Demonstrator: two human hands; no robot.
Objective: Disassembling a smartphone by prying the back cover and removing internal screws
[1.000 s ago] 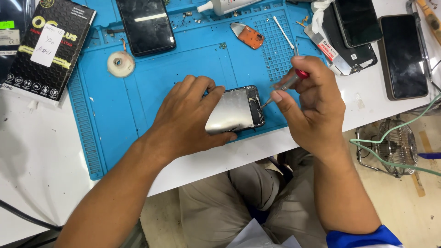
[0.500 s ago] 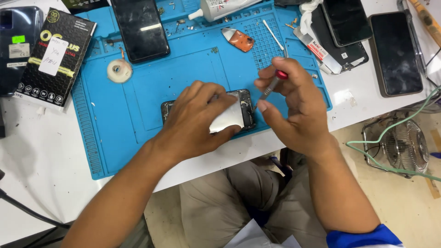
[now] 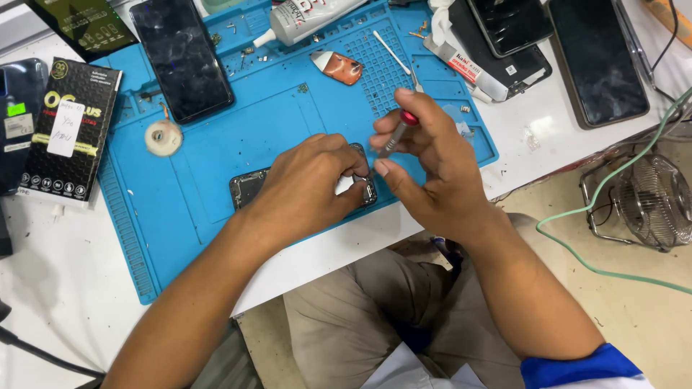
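Note:
An opened dark phone (image 3: 249,189) lies on the blue work mat (image 3: 216,151) near the table's front edge. My left hand (image 3: 306,184) presses down over most of it, so only its left end and right corner show. My right hand (image 3: 432,169) holds a small screwdriver (image 3: 396,132) with a red cap, tip angled down toward the phone's right corner.
On the mat: a black phone (image 3: 182,56), a white tape roll (image 3: 163,137), an orange pick (image 3: 339,67), a glue bottle (image 3: 303,18), tweezers (image 3: 393,52). Black boxes (image 3: 68,130) lie left, more phones (image 3: 595,57) right. A small fan (image 3: 652,202) and green cable (image 3: 577,252) sit on the floor.
The lifted silver back cover is no longer seen; my left hand now lies flat over the phone. My right hand moved the screwdriver close to the phone's right corner. The camera view shifted.

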